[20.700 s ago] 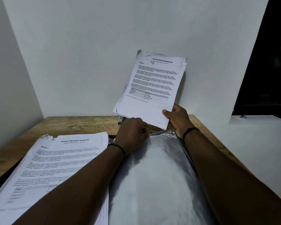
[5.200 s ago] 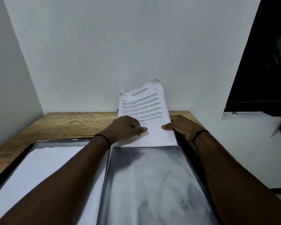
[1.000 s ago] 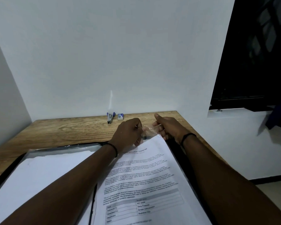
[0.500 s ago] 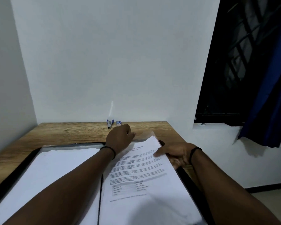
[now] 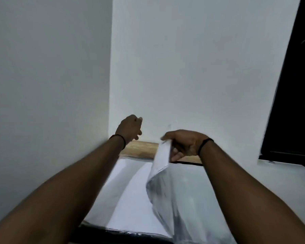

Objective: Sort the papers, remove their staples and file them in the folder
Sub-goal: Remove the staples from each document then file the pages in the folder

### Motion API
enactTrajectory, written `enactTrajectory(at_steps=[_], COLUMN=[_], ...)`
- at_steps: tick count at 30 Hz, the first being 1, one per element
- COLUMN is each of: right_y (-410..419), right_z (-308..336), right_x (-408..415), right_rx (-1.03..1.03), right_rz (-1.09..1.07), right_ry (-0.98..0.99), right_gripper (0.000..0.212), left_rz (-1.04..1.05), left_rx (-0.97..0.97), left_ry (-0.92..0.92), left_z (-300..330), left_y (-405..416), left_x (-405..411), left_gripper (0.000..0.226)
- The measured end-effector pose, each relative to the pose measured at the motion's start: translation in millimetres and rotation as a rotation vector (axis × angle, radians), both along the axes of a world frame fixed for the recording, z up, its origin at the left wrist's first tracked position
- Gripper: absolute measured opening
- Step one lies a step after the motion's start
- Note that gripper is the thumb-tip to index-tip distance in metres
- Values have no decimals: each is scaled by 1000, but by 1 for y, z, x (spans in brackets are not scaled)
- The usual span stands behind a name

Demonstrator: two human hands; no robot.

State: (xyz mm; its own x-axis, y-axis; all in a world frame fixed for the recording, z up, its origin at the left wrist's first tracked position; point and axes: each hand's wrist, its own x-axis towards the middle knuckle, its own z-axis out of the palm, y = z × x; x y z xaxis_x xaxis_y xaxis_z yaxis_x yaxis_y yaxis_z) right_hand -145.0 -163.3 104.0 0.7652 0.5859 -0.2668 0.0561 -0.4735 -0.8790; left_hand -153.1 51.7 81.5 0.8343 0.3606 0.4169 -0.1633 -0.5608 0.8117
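The open black folder (image 5: pixel 188 163) lies on the wooden table (image 5: pixel 140 148). My right hand (image 5: pixel 185 143) grips the top edge of a clear plastic sleeve (image 5: pixel 163 184) with papers inside and holds it lifted upright over the folder's middle, where it curves and blurs. White filed pages (image 5: pixel 130 199) show on the folder's left side under plastic. My left hand (image 5: pixel 129 128) hangs in the air above the table's far edge, with its fingers loosely curled and nothing in it. The stapler and staple box are out of sight.
White walls meet in a corner right behind the table. A dark window (image 5: pixel 292 103) with a white sill (image 5: pixel 278 166) is at the right. The folder's black near edge (image 5: pixel 113 233) runs along the bottom of the view.
My right hand has taken hold of the sleeve with the papers and lifted it from flat to upright. My left hand came off the page and rose. The view swung left.
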Motion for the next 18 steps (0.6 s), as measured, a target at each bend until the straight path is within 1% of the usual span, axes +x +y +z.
enactTrajectory(at_steps=[2,3,4,5,6,8,9,10,12,13,15,16,18], right_y=[42,57,69,79,82,78,71,62,39,29,16,12,13], right_z=[-15,-27,-40,-54,-69,-94,-104,-112,-126,-131,-142,-149,-156], right_x=[-5,-5,-2,1,8,21,24,26,29,28,33,38,44], right_rx=[-37,-36,-33,-48,-92,-346,-455,-482,-398,-389,-532,-614,-692], right_rz=[130,144,129,79,9,-125,-184,-246,-331,-330,-254,-222,-175], right_ry=[64,64,45,-17,-132,-444,-566,-635,-666,-672,-681,-675,-678], right_gripper=[47,49,47,42,34,23,21,23,30,38,52,55,56], left_rz=[65,91,108,112,99,59,23,-20,-92,-108,-131,-133,-120], left_rx=[68,131,203,279,352,479,526,564,629,662,731,760,778], left_ry=[-26,-32,-25,-4,31,116,164,209,298,348,442,486,541], left_z=[10,11,11,8,4,-12,-23,-36,-64,-79,-104,-114,-128], left_y=[25,34,41,46,43,32,23,11,-11,-18,-29,-32,-27], left_x=[-19,-25,-30,-37,-40,-39,-36,-31,-18,-13,1,8,14], left_gripper=[38,39,39,39,37,29,27,29,37,41,47,49,55])
